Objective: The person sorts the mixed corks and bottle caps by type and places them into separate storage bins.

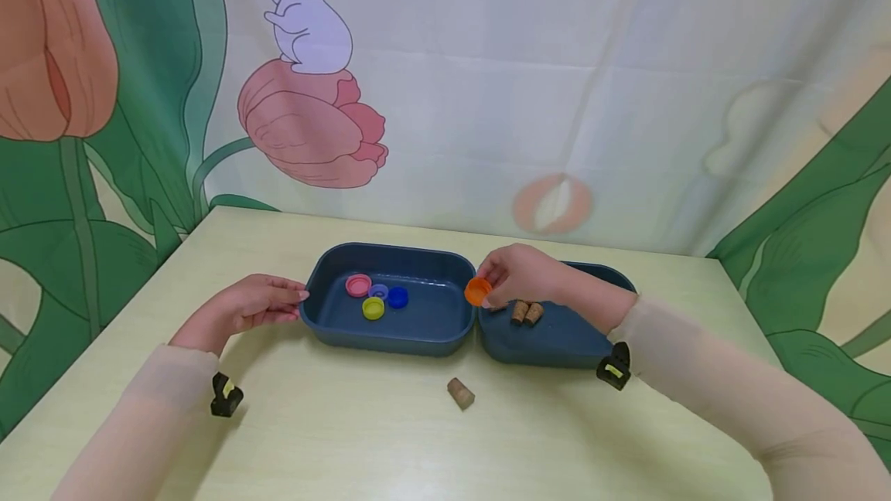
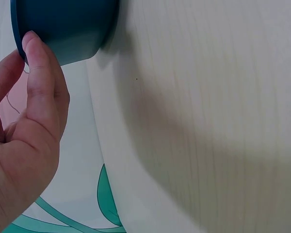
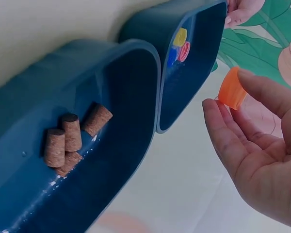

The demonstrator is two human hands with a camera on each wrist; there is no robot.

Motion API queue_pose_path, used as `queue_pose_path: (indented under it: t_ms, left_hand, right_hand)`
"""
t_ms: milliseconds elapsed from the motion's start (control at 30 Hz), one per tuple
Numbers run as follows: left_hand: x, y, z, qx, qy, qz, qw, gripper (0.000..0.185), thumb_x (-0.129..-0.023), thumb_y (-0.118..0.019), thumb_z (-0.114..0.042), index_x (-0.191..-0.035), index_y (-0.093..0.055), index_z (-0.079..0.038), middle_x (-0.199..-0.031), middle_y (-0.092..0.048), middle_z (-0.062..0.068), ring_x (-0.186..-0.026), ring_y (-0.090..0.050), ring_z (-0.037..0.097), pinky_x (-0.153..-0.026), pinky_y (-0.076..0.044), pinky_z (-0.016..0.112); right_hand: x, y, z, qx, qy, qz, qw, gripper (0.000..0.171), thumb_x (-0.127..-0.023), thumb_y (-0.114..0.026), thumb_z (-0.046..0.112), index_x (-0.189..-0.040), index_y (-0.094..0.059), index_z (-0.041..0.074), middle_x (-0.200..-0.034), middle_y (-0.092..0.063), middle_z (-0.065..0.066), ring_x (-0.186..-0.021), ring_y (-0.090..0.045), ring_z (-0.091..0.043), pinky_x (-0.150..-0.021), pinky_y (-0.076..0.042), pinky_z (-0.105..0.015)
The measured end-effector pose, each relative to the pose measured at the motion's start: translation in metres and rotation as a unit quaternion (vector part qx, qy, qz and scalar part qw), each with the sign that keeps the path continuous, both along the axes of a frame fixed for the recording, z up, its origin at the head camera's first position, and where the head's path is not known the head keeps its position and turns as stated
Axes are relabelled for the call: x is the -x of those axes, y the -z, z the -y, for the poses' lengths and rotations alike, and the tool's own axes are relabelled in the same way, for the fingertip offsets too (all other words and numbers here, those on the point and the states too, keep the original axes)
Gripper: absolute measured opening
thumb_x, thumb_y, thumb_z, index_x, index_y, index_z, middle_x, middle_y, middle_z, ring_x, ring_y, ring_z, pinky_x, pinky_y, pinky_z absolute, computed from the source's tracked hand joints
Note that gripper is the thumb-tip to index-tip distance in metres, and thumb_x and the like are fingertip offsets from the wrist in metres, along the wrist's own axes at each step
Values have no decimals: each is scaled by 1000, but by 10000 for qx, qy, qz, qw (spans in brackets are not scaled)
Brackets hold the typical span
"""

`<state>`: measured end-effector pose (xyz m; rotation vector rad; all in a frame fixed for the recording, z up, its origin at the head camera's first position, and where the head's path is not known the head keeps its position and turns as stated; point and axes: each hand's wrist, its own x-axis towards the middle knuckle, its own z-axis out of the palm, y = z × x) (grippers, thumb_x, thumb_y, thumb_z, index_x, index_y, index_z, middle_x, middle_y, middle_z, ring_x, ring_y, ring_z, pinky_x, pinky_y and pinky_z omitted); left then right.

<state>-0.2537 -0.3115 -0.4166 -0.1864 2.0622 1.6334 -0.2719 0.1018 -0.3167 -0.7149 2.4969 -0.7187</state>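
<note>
My right hand [image 1: 524,275] pinches an orange bottle cap [image 1: 477,291] between thumb and fingers, above where the two trays meet. In the right wrist view the cap [image 3: 232,89] is held up clear of the trays. My left hand [image 1: 263,303] grips the left end rim of the left dark blue tray [image 1: 390,342]; the left wrist view shows the fingertips [image 2: 34,43] at that rim. Inside this tray lie a pink cap [image 1: 358,285], a purple cap [image 1: 379,292], a yellow cap [image 1: 373,308] and a blue cap [image 1: 398,298].
A second dark blue tray [image 1: 557,350] stands against the first on the right, with several corks [image 3: 72,133] in it. One cork [image 1: 461,393] lies on the pale table [image 1: 362,439] in front of the trays. A printed curtain [image 1: 459,99] hangs behind the table.
</note>
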Motion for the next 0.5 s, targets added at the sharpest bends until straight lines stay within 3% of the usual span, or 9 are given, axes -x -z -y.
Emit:
queue_pose_path:
  t_ms: [500]
  left_hand:
    - [-1, 0, -2, -43, -96, -18, 9999, 52, -106, -55, -15, -145, -39, 14, -83, -71, -8, -75, -68, 3, -77, -62, 18]
  right_hand:
    - [39, -6, 41, -522, -102, 148, 9985, 35, -93, -74, 13, -125, -66, 0, -121, -72, -17, -97, -67, -24, -87, -60, -28]
